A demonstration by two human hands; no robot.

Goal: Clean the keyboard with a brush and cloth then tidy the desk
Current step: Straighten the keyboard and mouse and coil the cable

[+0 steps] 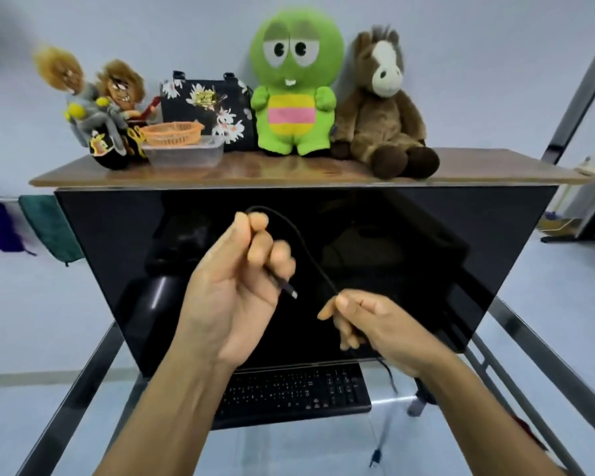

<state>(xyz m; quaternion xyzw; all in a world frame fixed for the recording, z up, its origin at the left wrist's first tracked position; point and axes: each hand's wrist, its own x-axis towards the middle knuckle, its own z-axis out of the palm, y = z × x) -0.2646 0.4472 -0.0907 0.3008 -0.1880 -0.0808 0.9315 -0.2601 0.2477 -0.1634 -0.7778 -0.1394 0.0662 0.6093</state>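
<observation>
A black keyboard (pixel 289 393) lies on the glass desk (pixel 289 451), just in front of a dark monitor (pixel 409 252). Both hands are raised in front of the screen with a thin black cable (pixel 310 249) between them. My left hand (pixel 241 283) is closed around the plug end, and the connector tip sticks out below its fingers. My right hand (pixel 375 324) pinches the cable further along, from where it trails down past the keyboard's right end. No brush or cloth is visible.
A wooden shelf (pixel 289 173) above the monitor holds two dolls (pixel 97 108), an orange basket (pixel 172 132) in a clear tub (pixel 186 154), a floral bag (pixel 207 108), a green plush (pixel 296 84) and a brown horse plush (pixel 382 104). Metal desk rails run along both sides.
</observation>
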